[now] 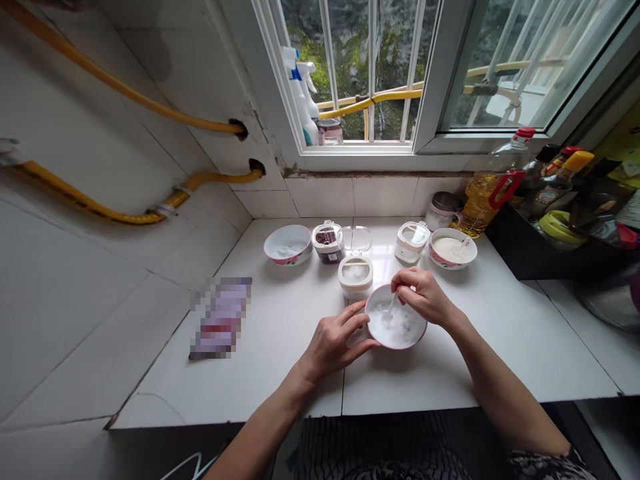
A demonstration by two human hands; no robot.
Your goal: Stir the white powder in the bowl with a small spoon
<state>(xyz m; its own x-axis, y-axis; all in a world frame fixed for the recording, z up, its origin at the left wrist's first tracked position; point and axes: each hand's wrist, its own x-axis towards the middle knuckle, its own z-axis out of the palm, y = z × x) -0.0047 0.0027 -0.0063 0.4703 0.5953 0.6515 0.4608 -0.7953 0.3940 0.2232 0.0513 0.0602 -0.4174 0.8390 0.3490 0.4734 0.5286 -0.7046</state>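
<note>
My left hand grips the left rim of a white bowl with a reddish edge, thumb low on its side and fingers at the rim. White powder or grains lie in the bowl. Over its far right side, my right hand pinches a small white spoon, whose tip is down in the white contents. Just behind the bowl stands a clear container of white grains, its lid flipped up.
Farther back are a flowered bowl, a container of dark red pieces, another lidded container and a bowl of pale powder. An oil bottle and a black rack stand right. A blurred purple item lies left.
</note>
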